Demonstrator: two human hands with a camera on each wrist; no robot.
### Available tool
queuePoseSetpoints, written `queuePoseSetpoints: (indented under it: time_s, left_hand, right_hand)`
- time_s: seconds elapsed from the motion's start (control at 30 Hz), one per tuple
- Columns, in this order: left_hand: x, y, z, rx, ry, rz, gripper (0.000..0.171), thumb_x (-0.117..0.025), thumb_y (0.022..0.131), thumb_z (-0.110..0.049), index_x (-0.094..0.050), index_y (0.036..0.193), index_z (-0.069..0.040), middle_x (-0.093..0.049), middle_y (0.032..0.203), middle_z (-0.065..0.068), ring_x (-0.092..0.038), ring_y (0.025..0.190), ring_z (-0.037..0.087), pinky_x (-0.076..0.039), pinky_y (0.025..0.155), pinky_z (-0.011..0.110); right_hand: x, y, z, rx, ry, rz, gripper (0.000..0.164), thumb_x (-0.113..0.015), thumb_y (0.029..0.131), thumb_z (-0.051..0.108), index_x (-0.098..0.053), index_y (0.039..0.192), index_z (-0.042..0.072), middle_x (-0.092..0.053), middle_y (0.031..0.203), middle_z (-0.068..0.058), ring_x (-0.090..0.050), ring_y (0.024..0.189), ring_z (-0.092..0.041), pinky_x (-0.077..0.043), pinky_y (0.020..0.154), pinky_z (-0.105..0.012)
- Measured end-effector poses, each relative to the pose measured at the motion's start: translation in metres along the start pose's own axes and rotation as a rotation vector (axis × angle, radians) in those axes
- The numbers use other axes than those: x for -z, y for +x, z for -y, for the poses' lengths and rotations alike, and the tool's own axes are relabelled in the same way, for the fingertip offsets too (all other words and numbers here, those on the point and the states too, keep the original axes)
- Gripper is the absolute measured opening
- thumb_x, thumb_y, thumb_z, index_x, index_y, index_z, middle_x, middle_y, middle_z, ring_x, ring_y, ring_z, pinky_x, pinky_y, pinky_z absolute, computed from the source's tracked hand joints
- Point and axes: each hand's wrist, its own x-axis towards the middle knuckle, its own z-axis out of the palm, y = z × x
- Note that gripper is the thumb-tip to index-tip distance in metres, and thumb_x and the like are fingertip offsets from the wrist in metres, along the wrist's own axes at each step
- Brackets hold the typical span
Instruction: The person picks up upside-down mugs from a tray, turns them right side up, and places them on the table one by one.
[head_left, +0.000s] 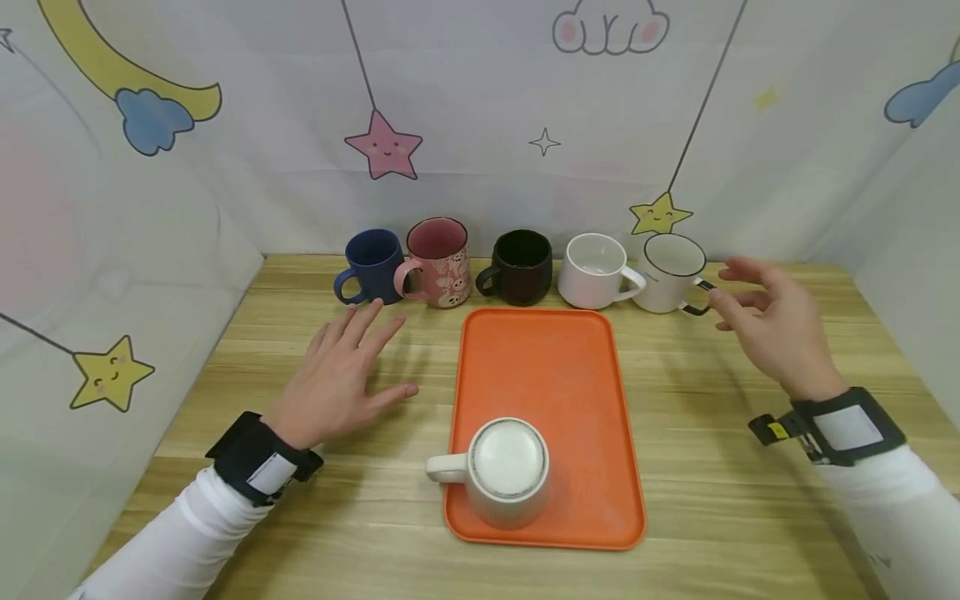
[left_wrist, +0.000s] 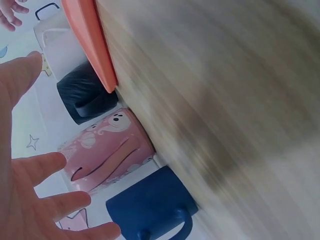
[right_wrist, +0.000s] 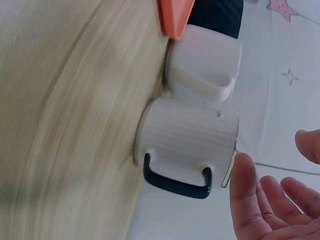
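Note:
My right hand [head_left: 780, 325] hovers by the black-tipped handle of a white mug with a dark rim [head_left: 667, 275], fingers loosely bent and nothing in them. In the right wrist view that mug [right_wrist: 187, 140] stands upright, its handle [right_wrist: 175, 186] facing the camera, with the fingertips just off its rim. My left hand [head_left: 330, 383] is spread in the air in front of a blue mug [head_left: 375, 262] and a pink patterned mug [head_left: 442, 267]. An upside-down ribbed white mug [head_left: 510, 467] rests on the near part of an orange tray [head_left: 555, 358], its handle sticking out past the left edge.
A black mug [head_left: 523, 267] and a plain white mug [head_left: 596, 271] complete the row along the back of the wooden table [head_left: 697, 483]. Right behind the row hangs a printed curtain [head_left: 480, 108]. More curtain closes off both sides.

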Motion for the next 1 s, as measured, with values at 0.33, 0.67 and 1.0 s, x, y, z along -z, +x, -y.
queuePoseSetpoints:
  time_s: [0.33, 0.67, 1.0]
  left_hand:
    - [0.010, -0.004, -0.014, -0.092, -0.040, -0.008, 0.093, -0.074, 0.090, -0.068, -0.044, 0.162, -0.015, -0.038, 0.166, 0.021, -0.036, 0.149, 0.051, -0.033, 0.116, 0.072]
    - [0.018, -0.015, -0.042, -0.161, -0.219, 0.086, 0.088, -0.068, 0.095, -0.069, -0.045, 0.162, -0.017, -0.046, 0.163, 0.011, -0.050, 0.145, 0.034, -0.045, 0.115, 0.057]
    - [0.018, -0.020, -0.057, -0.207, -0.286, 0.183, 0.088, -0.063, 0.092, -0.077, -0.055, 0.155, -0.016, -0.056, 0.155, 0.003, -0.056, 0.140, 0.024, -0.049, 0.112, 0.048]
  right_hand:
    - [-0.007, -0.018, 0.025, 0.225, -0.089, 0.039, 0.051, -0.076, 0.100, 0.012, -0.059, 0.148, 0.004, -0.063, 0.141, -0.017, -0.063, 0.109, -0.007, -0.045, 0.083, -0.003]
    - [-0.016, -0.037, 0.033, 0.401, -0.214, 0.102, 0.056, -0.083, 0.093, 0.009, -0.062, 0.144, 0.003, -0.061, 0.143, -0.016, -0.056, 0.130, -0.035, -0.048, 0.099, -0.029]
    - [-0.030, -0.057, 0.030, 0.496, -0.261, 0.185, 0.061, -0.088, 0.087, 0.010, -0.063, 0.143, 0.006, -0.054, 0.149, -0.017, -0.049, 0.137, -0.042, -0.044, 0.106, -0.066]
